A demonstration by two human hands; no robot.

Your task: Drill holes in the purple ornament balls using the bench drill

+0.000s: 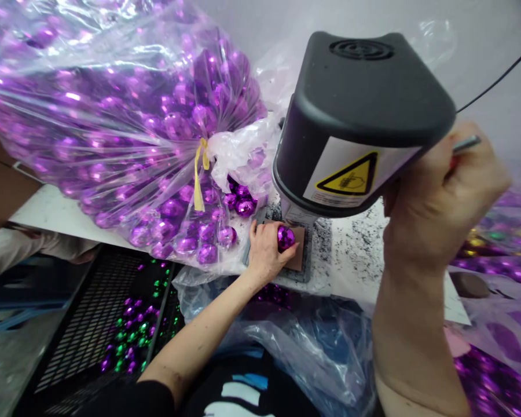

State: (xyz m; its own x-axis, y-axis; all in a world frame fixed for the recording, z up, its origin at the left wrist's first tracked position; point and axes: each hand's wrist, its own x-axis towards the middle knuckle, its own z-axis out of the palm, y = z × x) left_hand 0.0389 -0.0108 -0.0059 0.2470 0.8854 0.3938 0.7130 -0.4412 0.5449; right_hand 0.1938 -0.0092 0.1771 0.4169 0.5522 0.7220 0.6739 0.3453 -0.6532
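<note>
My left hand (267,246) has its fingers closed on a shiny purple faceted ball (285,238) above a small brown block (298,255) on a grey base plate (307,269). A large black machine head (364,110) with a yellow warning label (349,175) overhangs this spot. At the machine's right side, my right hand (451,191) is wrapped round a lever, whose metal rod end (466,143) sticks out between thumb and fingers. The rest of the lever is hidden. Several loose purple balls (245,207) lie left of the base plate.
A big clear bag of purple balls (125,127), tied with a yellow strip (198,179), fills the left. Below is a black crate (69,324) with purple and green beads. A plastic sheet (304,341) hangs before me. More purple beads (495,376) lie at right. Dark specks cover the white tabletop (351,255).
</note>
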